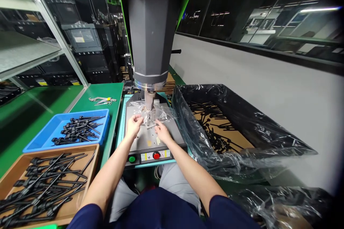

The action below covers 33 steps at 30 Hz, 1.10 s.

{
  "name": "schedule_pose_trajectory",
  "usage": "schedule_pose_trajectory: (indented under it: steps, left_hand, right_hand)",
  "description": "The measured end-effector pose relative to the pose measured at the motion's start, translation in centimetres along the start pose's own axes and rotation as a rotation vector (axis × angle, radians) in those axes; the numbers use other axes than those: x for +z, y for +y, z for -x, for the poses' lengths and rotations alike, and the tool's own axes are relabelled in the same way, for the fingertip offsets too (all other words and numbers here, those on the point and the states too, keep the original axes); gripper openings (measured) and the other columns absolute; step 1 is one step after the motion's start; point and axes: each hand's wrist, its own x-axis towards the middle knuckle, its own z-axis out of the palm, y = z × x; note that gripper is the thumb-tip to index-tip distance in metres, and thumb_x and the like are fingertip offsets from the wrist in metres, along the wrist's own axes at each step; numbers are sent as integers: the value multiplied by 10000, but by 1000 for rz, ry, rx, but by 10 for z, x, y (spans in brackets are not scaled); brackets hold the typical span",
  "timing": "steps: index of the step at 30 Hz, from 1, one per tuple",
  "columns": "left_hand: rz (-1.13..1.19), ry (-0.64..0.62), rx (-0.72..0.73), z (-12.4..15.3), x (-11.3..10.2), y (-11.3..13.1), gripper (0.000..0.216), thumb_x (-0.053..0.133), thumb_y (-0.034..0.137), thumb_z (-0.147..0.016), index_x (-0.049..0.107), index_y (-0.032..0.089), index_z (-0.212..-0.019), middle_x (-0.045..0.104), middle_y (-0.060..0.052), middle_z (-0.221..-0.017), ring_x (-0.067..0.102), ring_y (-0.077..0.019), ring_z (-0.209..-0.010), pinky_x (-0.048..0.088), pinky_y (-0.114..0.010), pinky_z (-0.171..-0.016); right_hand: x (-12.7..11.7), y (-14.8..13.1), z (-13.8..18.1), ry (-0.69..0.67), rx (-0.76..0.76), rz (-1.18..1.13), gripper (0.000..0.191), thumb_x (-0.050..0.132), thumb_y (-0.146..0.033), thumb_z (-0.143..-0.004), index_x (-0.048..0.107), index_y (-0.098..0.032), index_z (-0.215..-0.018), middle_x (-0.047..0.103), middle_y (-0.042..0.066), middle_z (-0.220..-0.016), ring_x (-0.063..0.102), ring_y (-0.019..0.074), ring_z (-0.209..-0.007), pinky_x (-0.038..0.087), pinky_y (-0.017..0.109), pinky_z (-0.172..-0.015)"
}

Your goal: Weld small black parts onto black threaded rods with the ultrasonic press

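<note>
Both hands are over the grey metal plate of a bench press, either side of a small metal fixture [149,118]. My left hand [133,126] is at the fixture's left, thumb and fingertips drawn together; whatever is between them is too small to make out. To the right, my right hand [162,131] points its fingers at the fixture, index and thumb apart, with nothing visible in them. The press's metal tool head [149,101] comes down right above the fixture. Clear plastic film [165,114] lies crumpled around and behind it.
At left, a blue tray [106,123] and a brown tray [94,171] hold black rod-like parts with ridged shafts. Pliers [103,99] lie behind them. A large bin lined with black plastic [258,132] at right holds more black rods. Green [132,159] and red [156,155] buttons front the press.
</note>
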Motion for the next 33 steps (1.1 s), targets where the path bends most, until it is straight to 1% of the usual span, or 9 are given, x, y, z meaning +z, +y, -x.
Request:
schedule_pose_trajectory:
  steps: [3, 7, 10, 14, 19, 23, 25, 29, 33]
  left_hand:
    - [28, -12, 14, 3, 3, 7, 475, 774, 333, -630, 634, 118, -1029, 594, 26, -629, 541, -111, -523, 398, -241, -536]
    - [74, -40, 18, 2, 6, 16, 601, 771, 328, -623, 607, 118, -1162, 584, 32, -632, 558, -115, -529, 367, -225, -503]
    - [116, -41, 23, -3, 8, 21, 655, 780, 338, -615, 593, 111, -1200, 588, 28, -630, 546, -109, -526, 354, -217, -492]
    - [160, -6, 14, -10, 9, 27, 667, 796, 328, -590, 602, 101, -1187, 587, 22, -632, 536, -103, -522, 355, -213, -483]
    - [224, 49, -39, -17, 7, 32, 702, 787, 294, -587, 586, 102, -1232, 594, 2, -696, 570, -99, -542, 344, -199, -466]
    - [258, 69, -62, -19, 4, 30, 700, 766, 269, -625, 565, 131, -1281, 594, -1, -730, 586, -90, -556, 369, -193, -476]
    - [261, 86, -66, -17, 2, 27, 686, 756, 256, -633, 562, 128, -1279, 588, 5, -722, 591, -89, -559, 373, -188, -476]
    - [252, 123, -102, -11, -2, 15, 623, 731, 223, -658, 563, 126, -1249, 604, -2, -752, 591, -88, -564, 382, -187, -484]
    - [163, 171, -132, 0, -16, 0, 576, 695, 278, -740, 526, 143, -1273, 646, -71, -934, 630, -112, -669, 473, -228, -587]
  right_hand:
    - [3, -10, -20, 90, -166, 122, 518, 530, -215, -851, 543, -213, -1369, 571, 119, -1339, 573, 257, -1194, 441, 459, -1067]
    - [4, -30, -45, 130, -253, 164, 535, 489, -297, -909, 460, -184, -1431, 447, 144, -1458, 451, 277, -1335, 361, 469, -1133]
    - [4, -47, -66, 155, -343, 156, 484, 519, -337, -908, 518, -200, -1371, 479, 126, -1426, 430, 256, -1349, 326, 433, -1159]
    - [3, -64, -90, 80, -357, 151, 326, 599, -304, -844, 657, -182, -1140, 587, 125, -1274, 523, 254, -1239, 386, 414, -1103]
    - [-3, -80, -94, 72, -354, 149, 210, 617, -298, -819, 679, -194, -991, 622, 98, -1185, 568, 250, -1146, 416, 429, -1051]
    - [-12, -87, -71, 123, -376, 112, 175, 668, -316, -779, 682, -204, -913, 639, 80, -1091, 576, 243, -1091, 431, 422, -1019]
    - [-15, -85, -48, 117, -320, 76, 188, 704, -316, -743, 683, -198, -887, 646, 63, -984, 607, 222, -953, 485, 390, -922]
    - [-12, -76, 13, -34, -147, -77, 267, 736, -354, -717, 659, -193, -915, 628, 4, -799, 568, 145, -661, 503, 289, -648]
    - [-8, -81, 58, -103, -188, -187, 309, 773, -381, -712, 633, -202, -921, 636, -3, -784, 568, 134, -639, 486, 272, -621]
